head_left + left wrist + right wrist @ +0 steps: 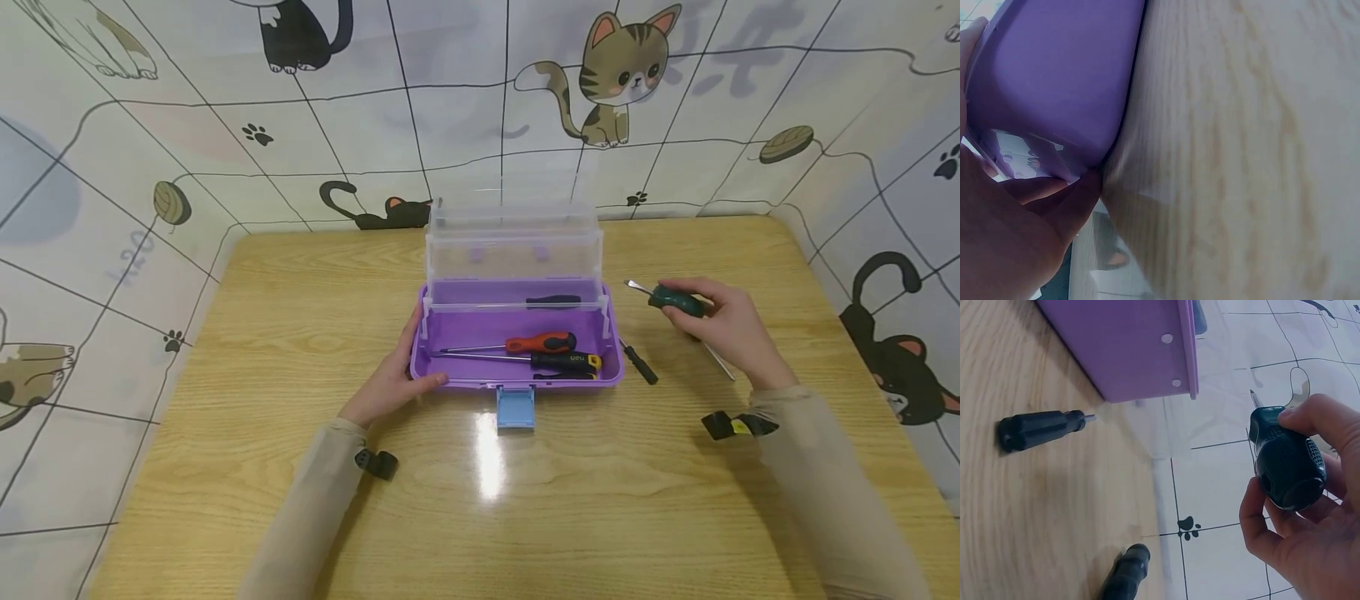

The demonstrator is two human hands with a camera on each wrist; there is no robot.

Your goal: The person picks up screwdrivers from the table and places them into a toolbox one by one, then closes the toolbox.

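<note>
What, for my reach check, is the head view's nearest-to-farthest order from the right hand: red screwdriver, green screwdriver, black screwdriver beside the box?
1. Green screwdriver, held.
2. Black screwdriver, right of box.
3. Red screwdriver, inside box.

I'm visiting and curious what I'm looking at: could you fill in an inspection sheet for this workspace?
Surface: yellowish wood-grain table.
Job's things: rectangular purple plastic box, clear plastic lid raised; inside, a red-and-black-handled screwdriver and a yellow-and-black-handled screwdriver; dark-green-handled screwdriver, held.
Clutter: slim black-handled screwdriver right of the box; another dark-handled screwdriver, loose on the table.
Grips: person's left grip holds the box's left end; right grip pinches the green screwdriver.
Cables: nothing seen.
Surroundings: white, grid-lined walls with cartoon cats.
</note>
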